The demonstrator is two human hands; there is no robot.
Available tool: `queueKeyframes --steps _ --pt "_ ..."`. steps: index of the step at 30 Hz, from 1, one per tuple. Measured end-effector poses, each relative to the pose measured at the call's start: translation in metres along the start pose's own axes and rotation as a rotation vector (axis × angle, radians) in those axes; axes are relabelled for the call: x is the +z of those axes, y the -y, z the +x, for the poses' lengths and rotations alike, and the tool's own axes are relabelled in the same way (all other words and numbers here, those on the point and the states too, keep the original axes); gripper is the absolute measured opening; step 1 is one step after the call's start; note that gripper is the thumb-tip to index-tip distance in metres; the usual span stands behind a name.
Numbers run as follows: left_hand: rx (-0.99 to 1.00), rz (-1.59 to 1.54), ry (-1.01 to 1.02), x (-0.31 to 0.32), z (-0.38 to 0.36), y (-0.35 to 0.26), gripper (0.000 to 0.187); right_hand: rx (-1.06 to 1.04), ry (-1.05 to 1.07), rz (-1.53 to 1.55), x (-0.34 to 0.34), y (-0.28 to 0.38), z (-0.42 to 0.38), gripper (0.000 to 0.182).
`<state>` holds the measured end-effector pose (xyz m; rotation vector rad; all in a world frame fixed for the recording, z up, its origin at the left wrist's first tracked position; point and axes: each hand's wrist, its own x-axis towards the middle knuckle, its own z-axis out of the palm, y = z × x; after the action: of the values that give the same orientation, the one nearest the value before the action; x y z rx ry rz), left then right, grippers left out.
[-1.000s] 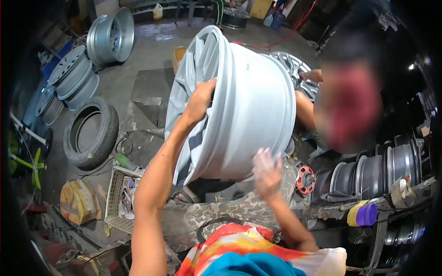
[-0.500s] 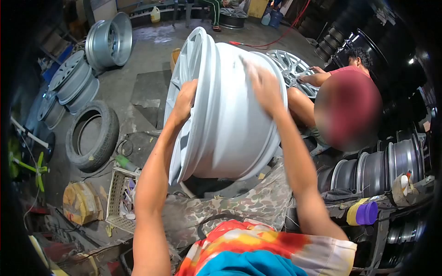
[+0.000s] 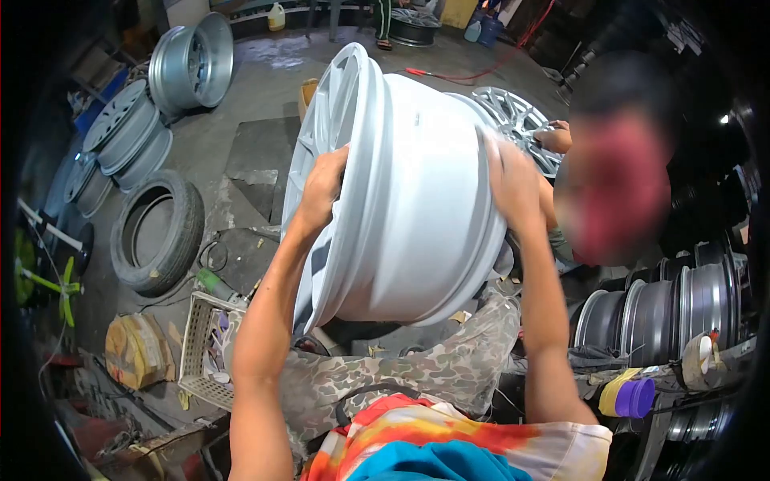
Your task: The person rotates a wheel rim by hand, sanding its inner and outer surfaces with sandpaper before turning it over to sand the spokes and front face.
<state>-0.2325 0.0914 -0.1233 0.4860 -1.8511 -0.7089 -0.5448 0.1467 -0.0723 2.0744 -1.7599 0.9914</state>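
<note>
In the centre of the frame a large white wheel rim (image 3: 401, 184) stands on its edge, tilted, over the person's lap in camouflage trousers (image 3: 417, 369). The left hand (image 3: 322, 189) has its grip closed around the front lip of the rim, fingers hooked over the edge near the spokes. The right hand (image 3: 513, 184) lies on the back edge of the barrel; its palm presses on the metal, but I cannot tell if the fingers curl around the lip or only rest flat.

The rim looks like stiff cast metal, probably quite heavy, and it will not bend or give. Its white surface seems smooth and matte, maybe dusty, so a flat palm could slide on the barrel. The two lips and the spokes seem the best places for a hold, because fingers can hook there. The coating may scratch or mark easily.

At the left of the frame a black tyre (image 3: 156, 232) lies on the floor, with grey rims (image 3: 120, 140) stacked above it. Another person (image 3: 609, 184) sits at the right, with a hand on a silver spoked wheel (image 3: 517, 124).
</note>
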Motion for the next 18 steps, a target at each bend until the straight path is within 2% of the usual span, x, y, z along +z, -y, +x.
queueKeyframes --steps 1,2,3,4,5,7,8,9,10,11,13,15,16,18 --pt "-0.002 0.008 -0.005 0.002 0.000 0.006 0.041 0.177 0.147 -0.091 0.007 -0.011 0.041 0.039" --pt "0.164 0.134 -0.102 0.005 -0.001 0.019 0.040 0.145 0.270 -0.147 0.026 -0.042 0.083 0.044" --pt "0.331 0.264 -0.197 0.006 -0.002 0.028 0.039 0.164 0.402 -0.050 0.051 -0.074 0.118 0.044" --pt "0.331 0.278 -0.199 0.005 -0.004 0.033 0.039 0.181 0.532 0.047 0.071 -0.093 0.145 0.045" --pt "0.309 0.273 -0.184 0.002 -0.005 0.036 0.039 0.176 0.528 0.056 0.081 -0.096 0.161 0.045" --pt "0.295 0.259 -0.158 -0.003 0.001 0.033 0.039 0.077 0.689 -0.129 0.086 -0.096 0.174 0.047" --pt "0.261 0.146 -0.092 -0.006 0.003 0.029 0.038 0.089 0.688 -0.133 0.082 -0.099 0.167 0.047" --pt "0.223 0.027 -0.028 -0.007 0.004 0.027 0.038 0.114 0.593 -0.031 0.075 -0.105 0.154 0.048" --pt "0.246 0.033 -0.041 -0.005 0.002 0.026 0.039 0.139 0.497 0.066 0.067 -0.107 0.137 0.049" --pt "0.262 0.060 -0.087 -0.001 0.001 0.022 0.035 0.050 0.381 0.147 0.057 -0.113 0.110 0.048" --pt "0.279 0.080 -0.145 0.003 0.001 0.013 0.034 0.098 0.211 0.236 0.000 -0.043 0.030 0.045" --pt "0.041 -0.067 -0.101 0.009 0.001 0.006 0.037 0.040 -0.044 0.271 -0.014 0.010 -0.059 0.042" --pt "0.042 -0.071 -0.111 0.013 0.002 0.007 0.037 0.039 -0.130 0.177 -0.017 0.036 -0.105 0.042" --pt "-0.178 -0.284 -0.139 0.016 0.003 0.010 0.047 0.129 -0.141 0.071 0.010 0.072 -0.206 0.040"
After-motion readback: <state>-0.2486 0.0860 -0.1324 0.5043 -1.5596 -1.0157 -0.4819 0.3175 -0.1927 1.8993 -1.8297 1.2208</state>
